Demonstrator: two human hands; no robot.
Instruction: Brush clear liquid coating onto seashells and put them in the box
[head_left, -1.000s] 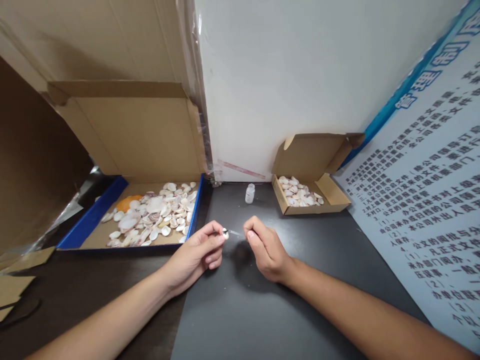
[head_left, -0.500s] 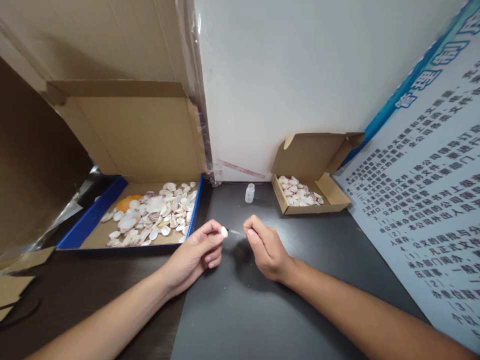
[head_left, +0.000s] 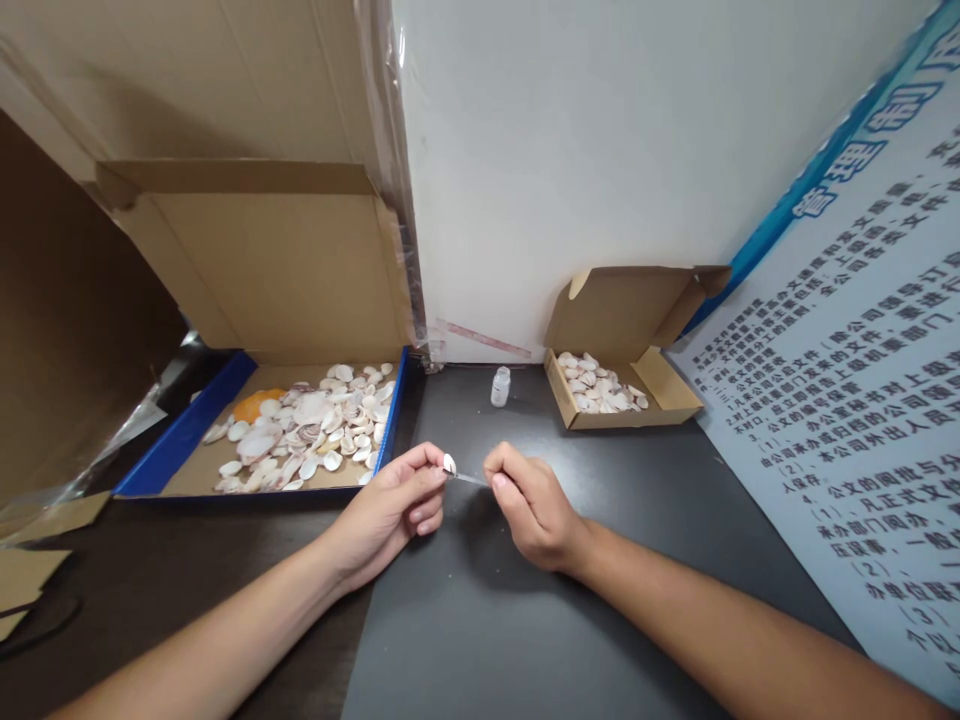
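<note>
Between thumb and fingertips, my left hand (head_left: 405, 500) pinches a small white seashell (head_left: 449, 463) above the dark tabletop. My right hand (head_left: 534, 505) is closed round the end of a small thin brush (head_left: 470, 479) with a clear, narrow shaft. Its dark tip is at the lower edge of the shell; whether it touches the surface is hard to make out. The brush's grip end is hidden inside my right fist. Beyond both hands a small, uncapped white bottle (head_left: 500, 388) stands upright.
On the left, an open blue-edged cardboard box (head_left: 180, 430) holds many shells and an orange piece (head_left: 257, 404). A smaller open cardboard box (head_left: 637, 420) with shells stands at the back right. A white panel (head_left: 525, 180) rises behind, and a printed poster (head_left: 847, 400) leans at right.
The brush tip has moved lower along the shell, and the shell is turned a little in my left fingers. My right hand has shifted slightly left and down with the brush.
</note>
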